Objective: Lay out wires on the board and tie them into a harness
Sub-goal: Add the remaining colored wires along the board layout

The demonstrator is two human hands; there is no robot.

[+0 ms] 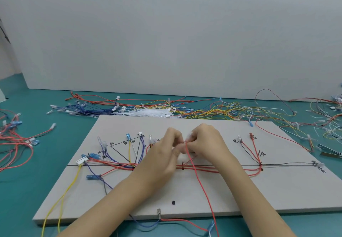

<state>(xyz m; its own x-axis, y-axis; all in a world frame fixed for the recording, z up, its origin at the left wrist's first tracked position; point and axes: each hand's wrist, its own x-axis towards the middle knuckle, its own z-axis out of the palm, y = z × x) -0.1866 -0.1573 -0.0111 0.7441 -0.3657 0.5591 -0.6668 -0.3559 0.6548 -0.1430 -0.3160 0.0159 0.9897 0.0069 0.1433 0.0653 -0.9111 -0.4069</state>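
Observation:
A grey board [231, 196] with hand-drawn route lines lies in front of me. Red, blue, yellow and black wires [118, 162] fan out from its left half and join a red bundle [231, 169] along the middle line. My left hand [166, 151] and my right hand [205, 140] meet above the board's centre, fingers curled. Together they pinch the top end of a red wire [201, 186], which runs down past the board's front edge. Something small and whitish shows between my fingertips; I cannot tell what it is.
White cable ties [149, 113] lie in a pile behind the board among loose blue, red and yellow wires [222, 111]. More red wires [14, 140] are heaped at the left and further wires [325, 125] at the right. A grey wall stands behind the teal table [22, 190].

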